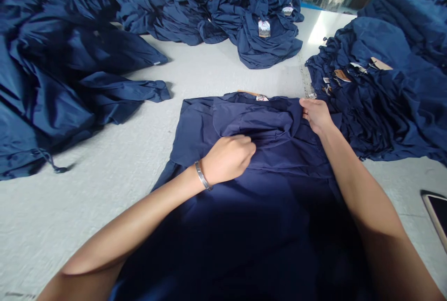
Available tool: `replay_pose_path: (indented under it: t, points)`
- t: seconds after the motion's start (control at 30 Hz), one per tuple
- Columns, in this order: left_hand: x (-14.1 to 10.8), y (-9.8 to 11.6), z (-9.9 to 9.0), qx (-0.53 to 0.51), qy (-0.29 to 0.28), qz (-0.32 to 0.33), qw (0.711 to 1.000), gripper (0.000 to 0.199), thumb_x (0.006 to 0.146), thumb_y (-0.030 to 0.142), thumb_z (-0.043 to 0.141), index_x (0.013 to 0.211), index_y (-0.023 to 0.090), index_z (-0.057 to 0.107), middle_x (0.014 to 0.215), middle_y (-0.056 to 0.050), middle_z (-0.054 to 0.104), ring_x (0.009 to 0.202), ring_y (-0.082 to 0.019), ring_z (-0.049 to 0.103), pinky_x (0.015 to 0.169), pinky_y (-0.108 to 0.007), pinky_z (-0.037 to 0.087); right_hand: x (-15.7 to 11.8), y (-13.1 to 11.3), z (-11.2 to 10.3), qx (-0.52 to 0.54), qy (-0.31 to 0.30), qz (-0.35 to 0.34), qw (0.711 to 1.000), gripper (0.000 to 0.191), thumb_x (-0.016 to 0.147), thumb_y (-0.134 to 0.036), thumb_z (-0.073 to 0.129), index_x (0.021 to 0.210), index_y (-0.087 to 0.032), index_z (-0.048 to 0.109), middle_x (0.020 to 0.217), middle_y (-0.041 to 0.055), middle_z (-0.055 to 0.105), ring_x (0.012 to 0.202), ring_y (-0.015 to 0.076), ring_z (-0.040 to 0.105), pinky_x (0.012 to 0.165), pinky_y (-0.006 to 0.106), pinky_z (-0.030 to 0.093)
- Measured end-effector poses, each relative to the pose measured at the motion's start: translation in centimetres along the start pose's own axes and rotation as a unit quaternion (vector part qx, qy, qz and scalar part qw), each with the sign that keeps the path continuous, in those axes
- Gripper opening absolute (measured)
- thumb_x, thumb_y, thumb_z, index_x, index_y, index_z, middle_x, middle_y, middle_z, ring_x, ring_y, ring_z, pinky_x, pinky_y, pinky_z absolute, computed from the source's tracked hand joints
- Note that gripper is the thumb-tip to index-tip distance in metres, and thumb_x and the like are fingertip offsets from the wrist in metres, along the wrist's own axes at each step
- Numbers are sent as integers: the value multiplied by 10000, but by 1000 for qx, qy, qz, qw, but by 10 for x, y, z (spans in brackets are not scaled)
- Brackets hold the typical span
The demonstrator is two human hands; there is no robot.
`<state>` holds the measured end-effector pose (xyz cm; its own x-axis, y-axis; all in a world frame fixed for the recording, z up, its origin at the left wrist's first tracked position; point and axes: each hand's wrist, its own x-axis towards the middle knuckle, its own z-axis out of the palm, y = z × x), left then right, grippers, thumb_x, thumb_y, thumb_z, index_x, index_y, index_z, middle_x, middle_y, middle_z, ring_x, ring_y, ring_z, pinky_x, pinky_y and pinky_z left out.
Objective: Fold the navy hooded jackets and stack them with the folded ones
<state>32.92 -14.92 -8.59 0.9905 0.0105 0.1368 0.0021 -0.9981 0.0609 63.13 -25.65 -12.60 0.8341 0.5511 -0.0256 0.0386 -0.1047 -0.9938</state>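
Note:
A navy garment (195, 124), seemingly a hooded jacket, lies spread before me, its upper part folded into a flat band. On that band rests a loose, rumpled hood-like piece (254, 119). My right hand (316, 114) pinches the garment's far right corner between thumb and fingers. Closed like a fist, my left hand (232, 154) is over the middle of the garment, at the near edge of the hood-like piece. Its fingertips are hidden, so I cannot tell whether cloth is gripped there. A tag (261, 98) shows at the garment's far edge.
On the pale table (115, 208), navy garments lie heaped at left (45, 77) and at the back (181, 7). To the right is a stack of navy garments (377, 100) with tags. A phone-like device (438, 215) lies at the right edge.

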Motion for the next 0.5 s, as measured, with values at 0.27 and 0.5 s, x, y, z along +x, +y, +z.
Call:
replay_pose_path:
  t: [0.27, 0.5]
  points:
    - [4, 6, 19, 59, -39, -64, 995, 200, 921, 48, 526, 856, 135, 695, 835, -114, 674, 801, -254, 659, 664, -347, 512, 11, 11, 1, -1, 37, -2, 999, 350, 801, -442, 796, 656, -229, 558, 547, -35, 528, 531, 122, 503, 510, 254, 494]
    - [13, -3, -13, -127, 39, -82, 988, 140, 946, 227, 598, 1000, 185, 721, 949, -52, 691, 842, -203, 662, 748, -313, 516, 5, 10, 3, 25, -2, 3, 1000, 329, 822, -360, 795, 642, -225, 556, 571, -46, 534, 543, 107, 493, 552, 243, 508]
